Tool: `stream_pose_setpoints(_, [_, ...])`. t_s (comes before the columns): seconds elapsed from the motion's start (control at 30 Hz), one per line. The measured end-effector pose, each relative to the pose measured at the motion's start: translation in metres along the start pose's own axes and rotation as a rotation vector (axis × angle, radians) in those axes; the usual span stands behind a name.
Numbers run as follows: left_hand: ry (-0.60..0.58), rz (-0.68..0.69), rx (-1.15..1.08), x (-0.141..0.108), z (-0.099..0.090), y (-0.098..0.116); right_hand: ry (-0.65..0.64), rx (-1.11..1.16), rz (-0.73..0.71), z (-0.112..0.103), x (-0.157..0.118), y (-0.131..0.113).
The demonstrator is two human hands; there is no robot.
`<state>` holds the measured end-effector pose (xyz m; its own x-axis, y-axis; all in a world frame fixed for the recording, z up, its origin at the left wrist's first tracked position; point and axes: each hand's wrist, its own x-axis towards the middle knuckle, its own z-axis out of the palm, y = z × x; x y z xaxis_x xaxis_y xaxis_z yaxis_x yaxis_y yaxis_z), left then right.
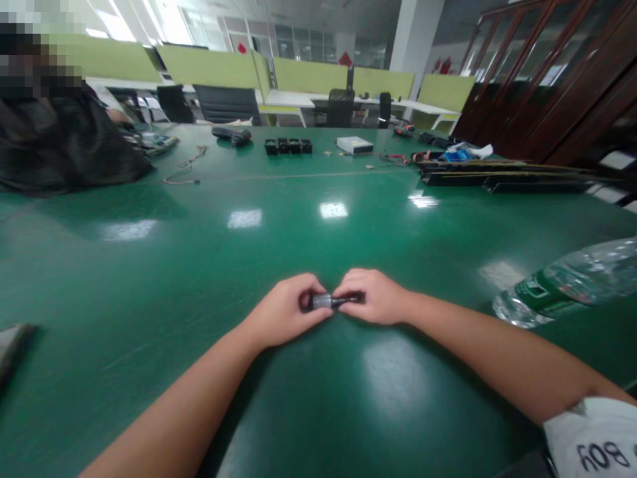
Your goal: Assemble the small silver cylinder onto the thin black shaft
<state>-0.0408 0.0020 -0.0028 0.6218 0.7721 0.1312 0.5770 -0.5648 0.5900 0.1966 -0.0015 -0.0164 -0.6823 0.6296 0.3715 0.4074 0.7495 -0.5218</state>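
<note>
A small dark cylindrical object with a grey middle lies sideways between my two hands, low over the green table. My left hand has its thumb and fingers closed round the object's grey left part. From the other side, my right hand pinches the thin dark right end between thumb and fingers. The fingertips of both hands are close together. What exactly the object is cannot be made out.
A clear plastic bottle lies at the right. Along the far side are black connected parts, a white box, a cable and dark strips. A person in dark clothing is at the far left.
</note>
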Motion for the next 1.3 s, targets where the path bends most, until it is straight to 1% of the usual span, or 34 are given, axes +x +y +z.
stream_pose_setpoints(0.97, [-0.001, -0.002, -0.019, 0.0014, -0.0014, 0.0020, 0.009, -0.006, 0.060, -0.0019, 0.0001, 0.0016])
stream_pose_setpoints(1.3, [0.002, 0.018, -0.017, 0.0013, -0.0017, 0.0022, 0.012, -0.039, 0.130, -0.0042, -0.0013, 0.0000])
